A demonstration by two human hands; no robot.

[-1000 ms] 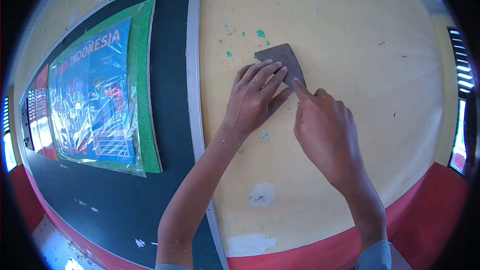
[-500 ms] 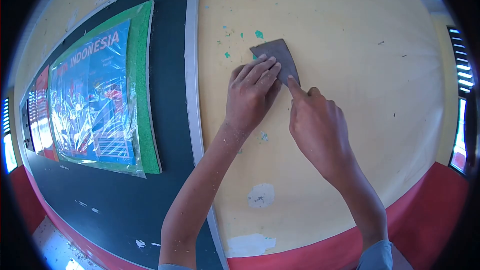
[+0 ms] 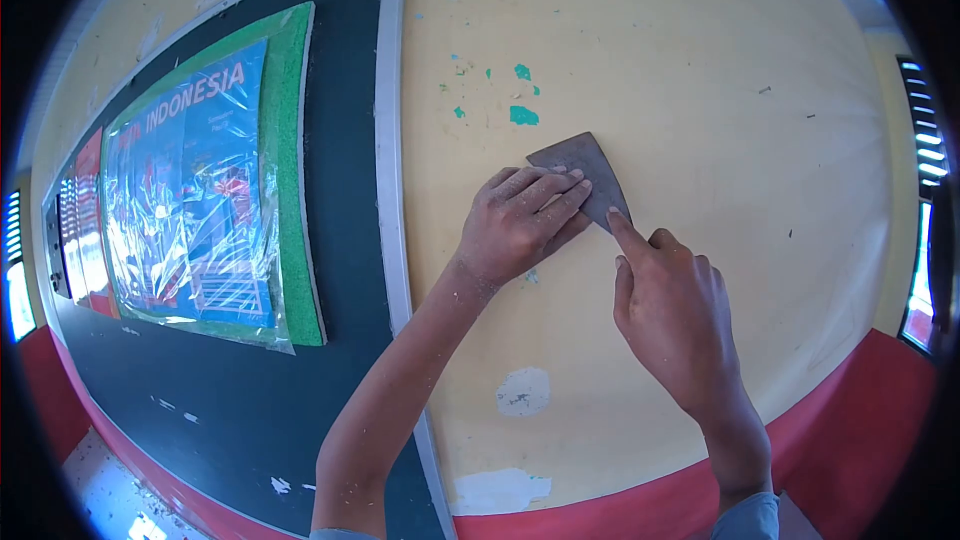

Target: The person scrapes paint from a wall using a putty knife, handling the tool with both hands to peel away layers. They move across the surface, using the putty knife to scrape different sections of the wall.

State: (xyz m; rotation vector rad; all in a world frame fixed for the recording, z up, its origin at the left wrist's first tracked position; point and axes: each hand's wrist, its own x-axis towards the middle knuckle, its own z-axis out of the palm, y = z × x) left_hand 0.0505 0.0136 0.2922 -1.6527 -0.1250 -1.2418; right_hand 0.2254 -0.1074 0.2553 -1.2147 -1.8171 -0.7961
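Note:
A flat, dark grey scraper blade lies against the yellow wall, wide edge toward the upper left. The fingers of my left hand press together on its left side. My right hand is closed around its lower end, with the index finger stretched along the blade; any handle is hidden in the fist. Just above the blade, a green patch shows where the yellow paint is gone, and a smaller green spot is higher up.
At the left hangs a dark board with a pale frame, bearing a green panel and a plastic-covered poster. Nails stick out at the right, one nail among them. White patches mark the lower wall above a red band.
Both hands and the scraper have moved down and a little right along the wall. The larger green patch, mostly covered before, now shows above the blade.

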